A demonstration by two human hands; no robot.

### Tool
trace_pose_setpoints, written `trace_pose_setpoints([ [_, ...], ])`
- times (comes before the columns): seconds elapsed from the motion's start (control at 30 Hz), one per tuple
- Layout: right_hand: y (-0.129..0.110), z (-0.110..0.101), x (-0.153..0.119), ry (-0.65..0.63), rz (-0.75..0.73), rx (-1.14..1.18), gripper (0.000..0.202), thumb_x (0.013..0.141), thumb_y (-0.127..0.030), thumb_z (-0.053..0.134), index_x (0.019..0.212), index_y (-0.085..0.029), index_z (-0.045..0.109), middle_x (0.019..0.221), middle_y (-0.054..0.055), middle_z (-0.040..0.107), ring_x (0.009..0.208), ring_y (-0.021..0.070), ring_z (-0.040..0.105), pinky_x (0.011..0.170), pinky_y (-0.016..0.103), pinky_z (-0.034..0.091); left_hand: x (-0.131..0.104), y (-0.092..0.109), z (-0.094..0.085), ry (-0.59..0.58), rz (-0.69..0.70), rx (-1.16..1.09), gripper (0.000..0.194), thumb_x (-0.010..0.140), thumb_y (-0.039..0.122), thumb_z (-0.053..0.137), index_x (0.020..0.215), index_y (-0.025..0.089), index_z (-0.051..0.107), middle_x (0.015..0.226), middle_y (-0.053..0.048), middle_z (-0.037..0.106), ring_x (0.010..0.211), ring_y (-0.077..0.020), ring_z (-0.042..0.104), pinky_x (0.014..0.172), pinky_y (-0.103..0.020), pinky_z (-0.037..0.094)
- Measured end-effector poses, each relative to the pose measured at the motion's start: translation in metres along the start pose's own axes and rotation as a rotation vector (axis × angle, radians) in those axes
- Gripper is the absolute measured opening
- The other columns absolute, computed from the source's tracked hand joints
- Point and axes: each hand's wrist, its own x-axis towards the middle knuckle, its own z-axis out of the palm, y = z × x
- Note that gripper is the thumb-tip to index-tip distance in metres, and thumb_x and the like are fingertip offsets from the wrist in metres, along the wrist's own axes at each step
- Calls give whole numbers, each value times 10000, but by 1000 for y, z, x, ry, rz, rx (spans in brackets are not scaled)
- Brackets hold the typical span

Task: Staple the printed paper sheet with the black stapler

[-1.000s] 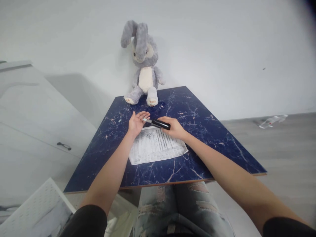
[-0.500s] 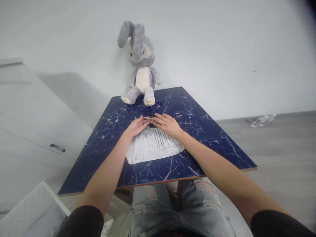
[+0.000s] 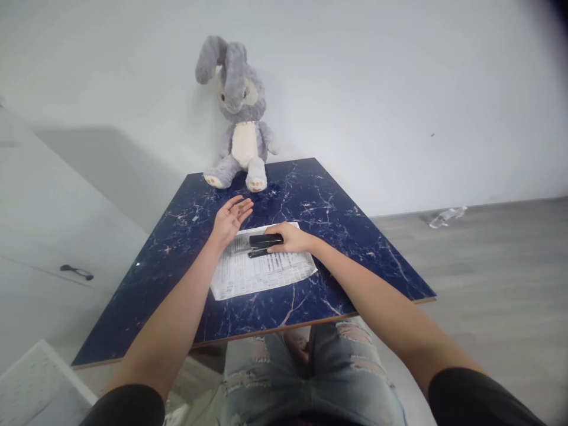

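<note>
My right hand (image 3: 290,238) grips the rear part of a black stapler (image 3: 265,240), whose jaws point left and stand apart. Beneath the stapler lies a printed sheet of paper (image 3: 257,277) on the dark blue marbled table (image 3: 288,305). Raised near the paper's far left corner, my left hand (image 3: 229,220) holds nothing, its fingers apart and palm turned toward the stapler.
A grey plush rabbit (image 3: 244,142) sits at the table's far edge against the wall. To the left is a white cabinet door with a dark handle (image 3: 76,272). A white perforated basket (image 3: 39,378) stands at lower left, and a clear plastic item (image 3: 447,217) lies on the floor at right.
My left hand has let go and moved away to the left. My right hand has drawn the stapler nearer and lower over the paper. The view has shifted slightly right.
</note>
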Motion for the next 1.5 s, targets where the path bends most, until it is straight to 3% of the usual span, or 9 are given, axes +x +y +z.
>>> trace_pose_setpoints([
  [0.07,-3,2,4,70,-29,-7,312,874,-413,803,1063,-169,752,960,57,743,848,204,662,780,315,501,-5,2,6,-103,-26,33,424,895,361,818,1244,203,635,1492,-169,616,1257,-329,697,1129,-528,528],
  [0.23,-6,2,14,506,-2,-79,256,995,-398,678,1172,-228,748,1157,81,745,1053,236,647,954,400,507,-13,3,17,-293,-61,64,400,888,359,824,1209,240,616,1672,-128,418,1237,-331,706,1102,-535,542],
  [0.37,1,8,21,471,23,-85,266,970,-293,683,1218,-227,752,1238,87,752,1174,260,637,1010,423,513,-15,-2,22,-416,-94,86,447,893,351,817,1258,260,576,1674,-142,414,1412,-355,571,1110,-509,538],
  [0.53,8,15,24,448,152,41,205,891,-270,745,1079,-229,814,980,46,799,872,208,718,787,327,551,-16,-6,25,-483,-115,111,507,887,359,821,1301,288,537,1670,-147,422,1496,-366,473,1117,-506,529],
  [0.67,10,11,26,549,148,71,226,849,-348,785,1034,-224,824,936,44,799,840,207,710,799,336,556,-16,-7,25,-426,-105,111,480,885,374,822,1271,270,558,1603,-152,511,1443,-352,538,1106,-506,533],
  [0.8,28,-14,13,697,203,121,282,831,-396,767,1024,-194,806,977,66,805,835,205,731,791,329,581,-12,-7,20,-274,-75,85,396,895,414,807,1178,217,611,1360,-125,686,1141,-288,740,1076,-493,540],
  [1.0,76,-66,-37,916,581,-151,223,772,-280,712,945,-164,791,909,92,816,869,253,781,833,363,626,-4,-7,9,-62,-19,41,326,874,463,803,983,183,677,1003,-61,706,787,-158,698,781,-324,567],
  [1.33,105,-79,-59,773,654,-466,178,727,-120,641,776,-177,803,966,95,816,892,236,761,939,356,580,-3,-9,2,3,36,128,346,897,484,735,768,182,626,639,13,455,567,-116,458,559,-269,404],
  [1.5,102,-77,-58,722,651,-557,241,764,-101,603,845,-171,820,1038,104,813,931,239,753,969,356,555,-4,2,-20,165,122,701,328,948,470,635,759,202,625,603,10,511,559,-144,485,593,-283,399],
])
